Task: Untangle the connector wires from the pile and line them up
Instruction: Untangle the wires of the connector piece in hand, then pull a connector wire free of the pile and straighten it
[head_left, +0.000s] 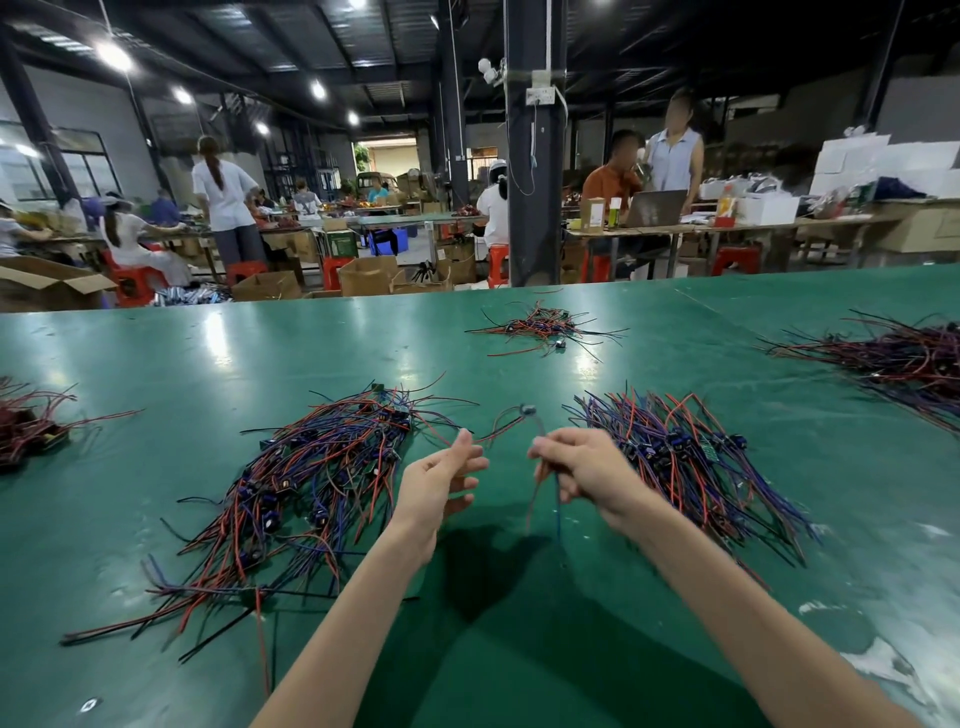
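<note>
A tangled pile of red, blue and black connector wires (311, 483) lies on the green table, left of my hands. To the right, a second group of wires (680, 457) lies roughly parallel, fanned toward me. One connector wire (527, 413) is lifted above the table between the two. My right hand (582, 470) grips its strands, which hang down blurred below the fist. My left hand (441, 480) pinches the thin red end of that wire at its fingertips, palm turned inward.
The green table (208, 353) stretches far ahead. A small wire heap (545, 327) lies at the back centre, a larger one (893, 364) at the right, another (26, 426) at the left edge. Workers, benches and boxes fill the hall beyond.
</note>
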